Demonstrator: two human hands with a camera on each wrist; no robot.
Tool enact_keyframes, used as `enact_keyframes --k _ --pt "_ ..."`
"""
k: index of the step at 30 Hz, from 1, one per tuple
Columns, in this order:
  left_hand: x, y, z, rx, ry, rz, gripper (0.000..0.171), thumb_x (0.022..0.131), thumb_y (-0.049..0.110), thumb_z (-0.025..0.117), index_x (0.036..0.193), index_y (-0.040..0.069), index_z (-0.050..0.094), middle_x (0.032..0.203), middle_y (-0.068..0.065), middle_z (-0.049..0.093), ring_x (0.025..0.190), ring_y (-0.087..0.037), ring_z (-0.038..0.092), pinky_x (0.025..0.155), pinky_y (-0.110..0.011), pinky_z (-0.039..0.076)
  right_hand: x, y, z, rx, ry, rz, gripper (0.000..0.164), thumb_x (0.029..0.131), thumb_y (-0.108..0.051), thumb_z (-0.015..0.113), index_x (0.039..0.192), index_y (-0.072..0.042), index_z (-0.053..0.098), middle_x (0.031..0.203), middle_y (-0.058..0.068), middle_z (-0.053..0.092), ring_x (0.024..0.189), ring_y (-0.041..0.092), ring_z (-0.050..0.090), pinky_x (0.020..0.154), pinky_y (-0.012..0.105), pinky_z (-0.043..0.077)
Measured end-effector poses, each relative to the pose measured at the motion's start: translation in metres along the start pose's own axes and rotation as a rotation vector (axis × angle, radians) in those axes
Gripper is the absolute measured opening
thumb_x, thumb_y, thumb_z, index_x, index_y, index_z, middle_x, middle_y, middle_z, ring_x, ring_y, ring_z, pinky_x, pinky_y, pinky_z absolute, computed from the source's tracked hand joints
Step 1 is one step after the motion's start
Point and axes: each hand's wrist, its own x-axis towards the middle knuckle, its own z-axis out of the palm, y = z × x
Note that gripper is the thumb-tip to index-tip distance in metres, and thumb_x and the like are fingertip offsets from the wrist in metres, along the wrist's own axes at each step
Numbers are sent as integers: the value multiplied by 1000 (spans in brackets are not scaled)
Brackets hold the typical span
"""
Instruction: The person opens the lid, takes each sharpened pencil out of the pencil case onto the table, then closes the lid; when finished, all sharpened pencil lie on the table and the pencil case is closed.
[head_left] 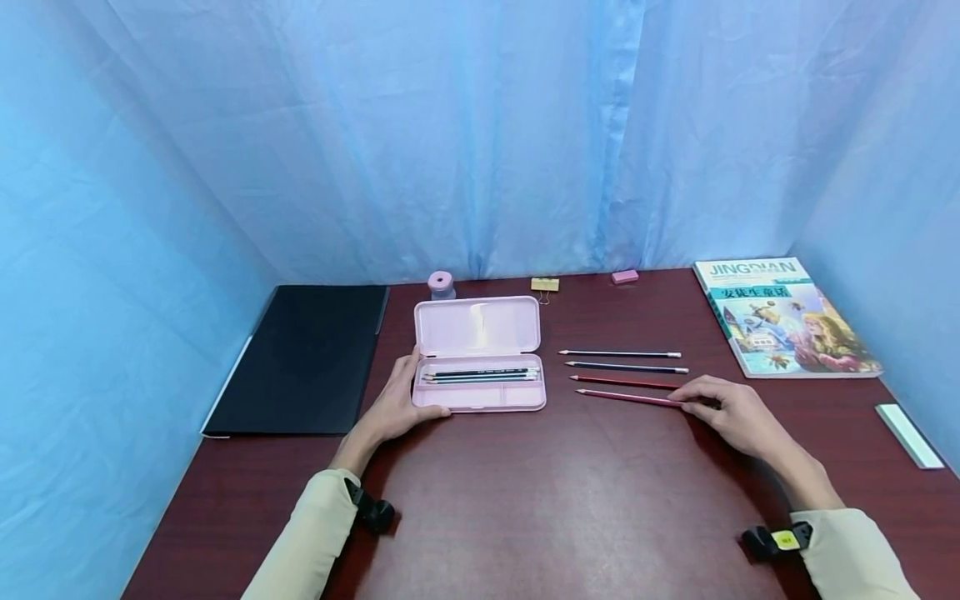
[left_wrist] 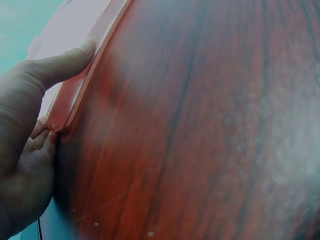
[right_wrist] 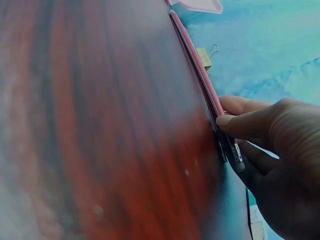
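A pink pencil case [head_left: 459, 399] lies with its lid laid back on the table, several pencils [head_left: 480, 377] in its long compartment. At its left front corner my left hand [head_left: 392, 406] holds it, thumb [left_wrist: 70, 62] along the front edge and fingers by the left side. To the right, my right hand [head_left: 738, 415] pinches a pinkish-red pencil [head_left: 626, 397] near its eraser end. Just behind it lies a darker red pencil [head_left: 622, 382], its end close to my fingers. Two dark pencils [head_left: 626, 367] lie farther back, roughly parallel, tips toward the case.
A black folder [head_left: 307, 358] lies left of the case. Along the back stand a pink-topped sharpener-like container [head_left: 441, 285], a yellow binder clip [head_left: 545, 285] and a pink eraser [head_left: 625, 277]. A picture book [head_left: 783, 321] and a pale bar [head_left: 909, 436] lie at right.
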Motion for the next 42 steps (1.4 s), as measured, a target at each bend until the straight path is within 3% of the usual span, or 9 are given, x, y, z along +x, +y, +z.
enact_keyframes --k 15,18,22,25,31,37,42 --pt "2 -2 1 3 -4 -8 117 65 53 76 149 21 2 141 -5 24 122 -22 33 103 -46 29 1 0 5 -29 76 -62 27 80 -2 68 93 -25 72 96 -9 64 92 11 56 76 10 35" --pt "2 -2 1 5 -6 -8 117 65 54 76 149 21 2 141 -6 24 122 -22 33 103 -46 29 1 -1 6 -40 79 -57 27 80 -2 68 95 -24 71 97 -7 64 92 13 56 76 16 38" --pt "1 -2 1 9 -2 -6 117 65 55 76 149 21 2 141 -6 24 122 -23 33 103 -46 29 8 -7 6 -34 82 -32 25 82 -4 67 97 -23 70 99 -5 62 94 15 56 78 34 43" --pt "1 -2 1 6 0 -8 117 65 55 76 149 22 2 141 -6 24 122 -23 33 103 -47 29 21 -20 7 -7 81 -36 23 83 -5 66 98 -21 70 100 -5 62 94 15 55 79 43 45" --pt "1 -1 1 17 -3 -6 117 66 54 76 149 20 2 143 -6 23 124 -23 32 103 -46 28 63 -59 20 86 74 -145 22 81 -5 68 101 -13 68 98 -1 63 93 17 58 81 42 45" --pt "1 -1 0 7 -1 -11 117 66 53 76 149 20 2 142 -6 24 123 -23 32 103 -47 28 103 -100 49 207 9 -235 26 80 -5 69 106 -9 67 100 2 64 94 19 58 83 40 44" --pt "2 0 -1 10 -1 7 117 66 51 77 149 16 3 143 -8 24 125 -23 32 103 -45 28 121 -129 76 277 -63 -257 25 80 -3 67 105 -5 66 99 5 64 90 19 58 81 38 46"
